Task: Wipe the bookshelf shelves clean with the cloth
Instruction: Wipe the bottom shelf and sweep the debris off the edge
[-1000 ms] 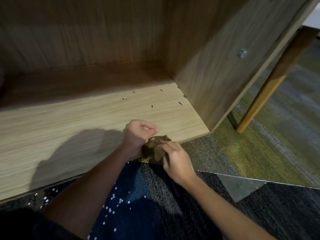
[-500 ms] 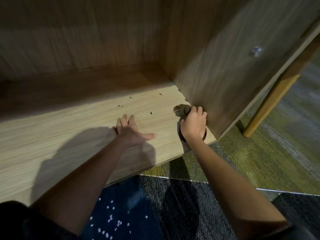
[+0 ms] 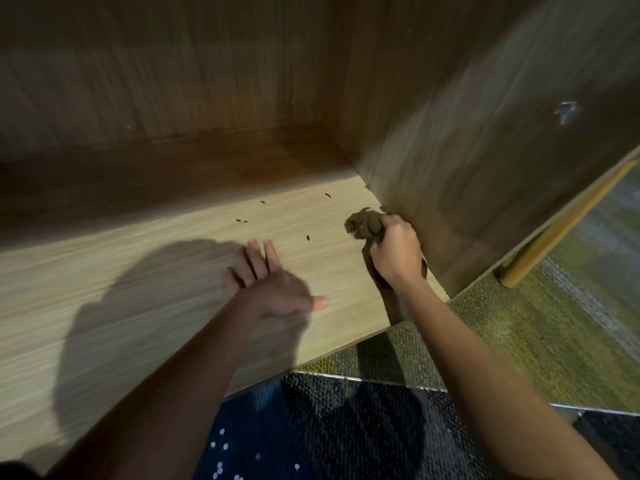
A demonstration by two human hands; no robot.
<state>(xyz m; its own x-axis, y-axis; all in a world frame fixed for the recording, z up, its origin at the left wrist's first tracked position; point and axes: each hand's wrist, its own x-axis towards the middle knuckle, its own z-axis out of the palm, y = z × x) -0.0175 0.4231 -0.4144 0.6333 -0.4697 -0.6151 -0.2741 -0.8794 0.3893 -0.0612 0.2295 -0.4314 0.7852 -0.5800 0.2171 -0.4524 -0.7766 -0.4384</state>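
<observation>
The light wooden bottom shelf (image 3: 145,271) of the bookshelf fills the left and middle of the head view. My right hand (image 3: 394,252) grips a bunched brown cloth (image 3: 363,225) and holds it on the shelf, close against the right side panel (image 3: 485,168). Part of the cloth sticks out beyond my fingers, toward the back corner. My left hand (image 3: 270,285) rests flat on the shelf with its fingers straight, to the left of the cloth. Several small dark specks (image 3: 307,238) lie on the wood between the hands and the back.
The dark back panel (image 3: 173,71) closes the shelf behind. A wooden furniture leg (image 3: 554,233) stands on green carpet (image 3: 519,341) to the right of the bookshelf. Dark blue patterned fabric (image 3: 311,427) lies in front of the shelf edge, between my arms.
A second ago both hands held the cloth at the shelf's front edge. My right hand has carried it to the right side panel, and my left hand has let go and lies flat on the shelf.
</observation>
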